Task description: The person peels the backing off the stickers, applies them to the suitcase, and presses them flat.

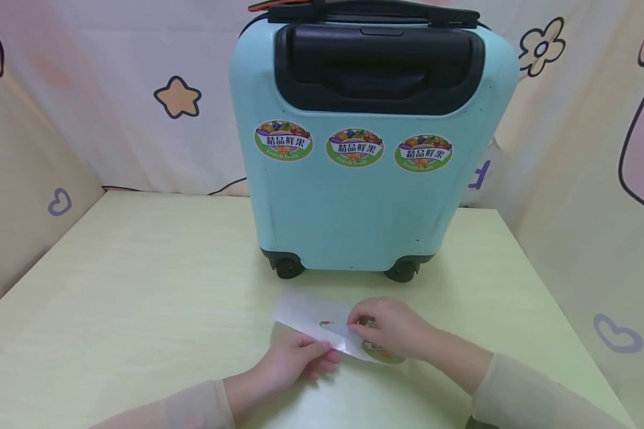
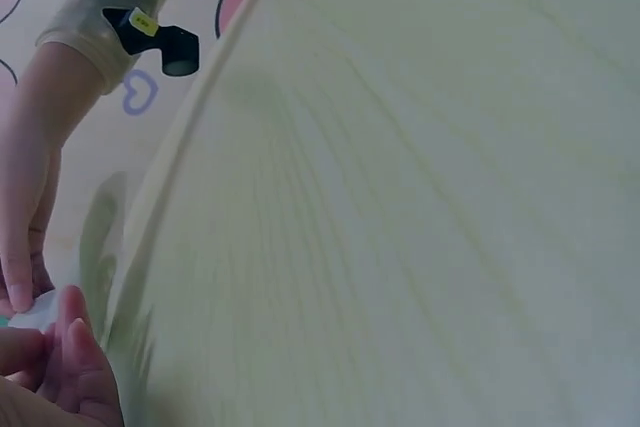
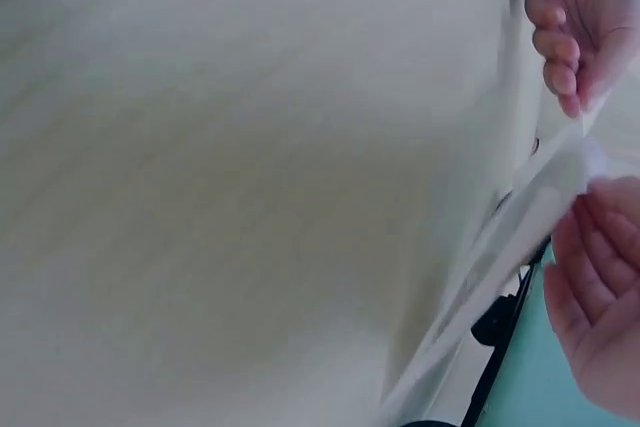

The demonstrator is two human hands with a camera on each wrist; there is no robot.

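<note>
Both hands hold a white sticker sheet (image 1: 300, 310) above the table in front of a light blue suitcase (image 1: 349, 214). My left hand (image 1: 300, 360) pinches the sheet's near edge between thumb and fingers. Thumb and fingertips of my right hand (image 1: 394, 325) pinch at the sheet's upper side; what exactly lies between them is hidden. An oval fruit sticker (image 1: 383, 356) shows on the sheet, partly covered by the right hand. Left of those fingertips a small printed patch (image 1: 326, 323) is visible. In the right wrist view, the sheet (image 3: 500, 267) is seen nearly edge-on.
The suitcase stands upright on black wheels (image 1: 288, 267), its black handle panel (image 1: 381, 68) at the top. Three oval fruit stickers (image 1: 355, 148) sit in a row across its front. The pale table (image 1: 139, 286) is bordered by patterned cloth (image 1: 112, 89) behind and at the sides.
</note>
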